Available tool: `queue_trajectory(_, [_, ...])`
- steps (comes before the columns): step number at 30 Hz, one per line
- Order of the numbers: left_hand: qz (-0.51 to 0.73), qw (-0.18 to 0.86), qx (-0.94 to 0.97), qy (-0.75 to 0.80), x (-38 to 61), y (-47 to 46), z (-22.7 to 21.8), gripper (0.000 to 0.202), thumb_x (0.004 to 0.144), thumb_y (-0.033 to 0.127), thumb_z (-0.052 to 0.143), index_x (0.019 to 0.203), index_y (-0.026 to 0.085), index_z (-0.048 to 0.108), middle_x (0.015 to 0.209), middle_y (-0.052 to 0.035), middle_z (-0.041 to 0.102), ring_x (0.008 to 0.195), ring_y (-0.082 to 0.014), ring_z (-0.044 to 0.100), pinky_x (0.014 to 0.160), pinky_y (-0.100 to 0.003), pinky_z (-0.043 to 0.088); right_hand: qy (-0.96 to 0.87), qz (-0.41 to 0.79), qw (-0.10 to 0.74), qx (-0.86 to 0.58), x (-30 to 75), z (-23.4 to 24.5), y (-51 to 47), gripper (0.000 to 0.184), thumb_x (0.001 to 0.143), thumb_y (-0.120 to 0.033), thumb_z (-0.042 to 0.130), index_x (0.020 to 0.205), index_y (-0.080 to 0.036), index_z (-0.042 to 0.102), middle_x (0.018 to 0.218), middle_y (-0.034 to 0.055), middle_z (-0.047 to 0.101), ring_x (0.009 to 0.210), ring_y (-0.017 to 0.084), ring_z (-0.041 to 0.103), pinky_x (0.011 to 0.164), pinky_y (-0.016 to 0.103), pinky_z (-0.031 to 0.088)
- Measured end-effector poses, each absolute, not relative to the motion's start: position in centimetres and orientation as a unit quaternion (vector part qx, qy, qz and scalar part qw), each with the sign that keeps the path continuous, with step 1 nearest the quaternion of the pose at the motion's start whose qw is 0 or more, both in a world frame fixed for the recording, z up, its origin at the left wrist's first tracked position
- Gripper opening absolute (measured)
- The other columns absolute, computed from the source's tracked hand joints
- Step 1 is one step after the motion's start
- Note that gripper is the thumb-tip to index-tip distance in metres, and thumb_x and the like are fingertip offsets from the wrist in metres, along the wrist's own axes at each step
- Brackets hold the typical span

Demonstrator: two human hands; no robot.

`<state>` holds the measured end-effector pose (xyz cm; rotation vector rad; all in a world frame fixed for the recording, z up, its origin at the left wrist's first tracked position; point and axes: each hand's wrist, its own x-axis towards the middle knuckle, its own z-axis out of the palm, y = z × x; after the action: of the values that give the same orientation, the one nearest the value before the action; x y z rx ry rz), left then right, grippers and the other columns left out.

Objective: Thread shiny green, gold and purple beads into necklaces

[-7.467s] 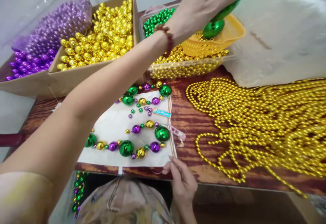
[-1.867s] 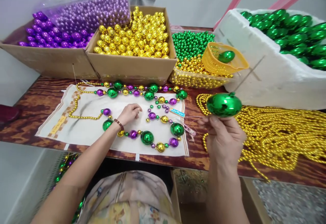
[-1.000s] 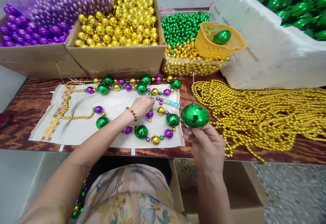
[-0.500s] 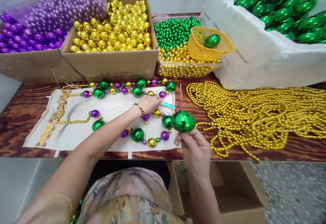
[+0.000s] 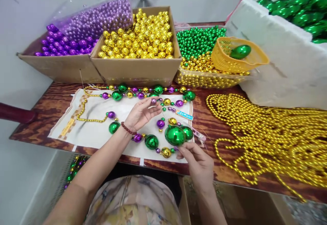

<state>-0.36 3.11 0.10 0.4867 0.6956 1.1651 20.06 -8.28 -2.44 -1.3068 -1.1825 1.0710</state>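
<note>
My right hand [image 5: 198, 162] pinches a large shiny green oval bead [image 5: 175, 135] from below, above the cloth's right end. Above the cloth, my left hand [image 5: 141, 114] has a small purple bead [image 5: 153, 101] at its fingertips; its lower fingers are spread a little. A thin thread and a small green bead [image 5: 164, 109] show between the hands. Around them lies a beaded necklace [image 5: 152, 141] of green, purple and gold beads, looped on the white cloth [image 5: 95, 129]. Another large green bead [image 5: 188, 133] sits just behind the held one.
Boxes of purple beads [image 5: 68, 44] and gold beads [image 5: 143, 44] stand at the back. Beside them is a tub of small green and gold beads [image 5: 201, 42] with a yellow basket [image 5: 241, 64]. At right are a foam box [image 5: 276, 51], gold bead strands [image 5: 255, 139] and a pink-handled tool [image 5: 199, 135].
The view has shifted, so the table sits further right. My left hand has come away from the back necklace row, nearer me, its fingers more spread. The green bead stays in my right hand.
</note>
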Motion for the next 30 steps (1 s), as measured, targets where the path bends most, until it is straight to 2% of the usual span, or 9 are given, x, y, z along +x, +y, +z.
queue_trajectory(5, [0.539,0.763,0.192,0.301,-0.62,2.43,0.25,0.013,0.088,0.021,0.069,0.099,0.014,0.073,0.089,-0.0060,0.072,0.084,-0.0152,0.070,0.097,-0.039,0.055,-0.524,0.436,0.492,-0.542,19.73,-2.16,-8.33,0.021,0.086,-0.029,0.066,0.068,-0.019,0.065,0.055,-0.0012,0.061,0.051,0.014,0.057,0.053,0.024,0.046])
queue_trajectory(10, [0.558,0.745,0.197,0.307,-0.79,2.20,0.12,0.011,0.082,0.017,0.075,0.093,0.014,0.073,0.089,-0.0052,0.072,0.085,-0.0166,0.071,0.096,-0.042,0.056,-0.528,0.434,0.493,-0.539,19.65,-2.42,-8.41,0.020,0.088,-0.028,0.066,0.069,-0.019,0.065,0.057,-0.0017,0.061,0.053,0.014,0.058,0.054,0.024,0.046])
queue_trajectory(17, [0.572,0.721,0.225,0.318,-0.90,2.06,0.02,0.014,0.080,0.015,0.075,0.094,0.016,0.077,0.086,-0.0042,0.072,0.085,-0.0139,0.068,0.097,-0.039,0.054,-0.527,0.438,0.490,-0.539,19.41,-2.05,-8.16,0.021,0.086,-0.028,0.066,0.068,-0.019,0.065,0.056,-0.0013,0.060,0.051,0.015,0.057,0.053,0.025,0.046])
queue_trajectory(24, [0.587,0.701,0.231,0.332,-0.51,2.09,0.25,0.012,0.079,0.016,0.076,0.090,0.018,0.078,0.084,-0.0021,0.071,0.081,-0.0124,0.066,0.098,-0.042,0.053,-0.509,0.434,0.496,-0.553,19.26,-1.52,-8.04,0.020,0.084,-0.029,0.067,0.066,-0.019,0.066,0.052,-0.0019,0.060,0.048,0.015,0.057,0.050,0.024,0.046])
queue_trajectory(30, [0.591,0.702,0.227,0.325,-0.43,2.14,0.07,0.012,0.078,0.017,0.077,0.090,0.016,0.078,0.084,-0.0022,0.070,0.081,-0.0124,0.065,0.096,-0.041,0.054,-0.508,0.430,0.500,-0.554,19.38,-1.72,-8.17,0.020,0.083,-0.030,0.068,0.066,-0.019,0.066,0.053,-0.0017,0.059,0.049,0.014,0.055,0.051,0.024,0.045])
